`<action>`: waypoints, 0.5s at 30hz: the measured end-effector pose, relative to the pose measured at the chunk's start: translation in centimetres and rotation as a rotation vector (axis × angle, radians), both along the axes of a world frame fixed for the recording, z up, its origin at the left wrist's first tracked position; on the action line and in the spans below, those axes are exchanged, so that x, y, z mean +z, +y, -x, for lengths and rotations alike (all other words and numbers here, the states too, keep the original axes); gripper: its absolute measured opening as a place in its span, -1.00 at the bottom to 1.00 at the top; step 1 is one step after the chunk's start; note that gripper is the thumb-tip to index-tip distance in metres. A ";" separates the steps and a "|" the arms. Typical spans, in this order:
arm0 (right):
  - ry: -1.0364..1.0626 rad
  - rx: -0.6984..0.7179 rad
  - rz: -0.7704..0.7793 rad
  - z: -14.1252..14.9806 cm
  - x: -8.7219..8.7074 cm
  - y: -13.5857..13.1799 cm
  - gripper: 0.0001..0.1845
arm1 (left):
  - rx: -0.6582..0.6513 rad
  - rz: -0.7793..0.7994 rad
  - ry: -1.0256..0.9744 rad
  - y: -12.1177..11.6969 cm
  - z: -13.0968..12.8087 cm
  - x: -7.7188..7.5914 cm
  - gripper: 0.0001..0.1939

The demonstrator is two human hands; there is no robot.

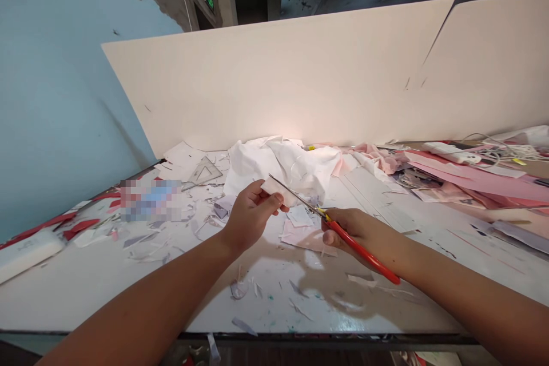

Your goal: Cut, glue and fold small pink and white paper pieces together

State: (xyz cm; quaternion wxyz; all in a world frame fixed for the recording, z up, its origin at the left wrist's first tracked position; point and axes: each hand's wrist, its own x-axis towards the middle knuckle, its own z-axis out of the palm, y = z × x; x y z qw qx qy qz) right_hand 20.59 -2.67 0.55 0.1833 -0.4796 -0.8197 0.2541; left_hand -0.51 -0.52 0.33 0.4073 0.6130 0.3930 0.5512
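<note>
Between the thumb and fingers of my left hand [253, 211] is a small white piece of fabric or paper [278, 190]; which of the two I cannot tell. My right hand [351, 229] is closed round a pair of scissors [360, 249] with red handles. The blades point up and to the left, and lie along the upper edge of the white piece. Below both hands, pale pink and white pieces [306, 234] lie on the table. Behind them is a crumpled heap of white cloth [257, 166].
Scraps litter the white table [266, 309]. A triangular set square [206, 170] lies back left, and a white box-like object [30, 254] sits at the left edge. Pink and red sheets [480, 177] and a power strip [452, 152] pile up at right. A pale board [300, 80] stands behind.
</note>
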 end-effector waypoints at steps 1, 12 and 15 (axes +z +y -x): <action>0.001 -0.004 0.008 0.0 0.0 0.0 -0.61 | 0.002 0.001 0.004 0.0 0.0 0.0 -0.84; 0.010 -0.015 0.047 0.0 0.2 -0.1 -0.60 | 0.002 -0.016 0.021 0.0 0.1 -0.1 -0.84; -0.011 -0.029 0.016 0.1 0.0 0.0 -0.61 | 0.004 0.000 0.005 0.0 0.1 -0.1 -0.82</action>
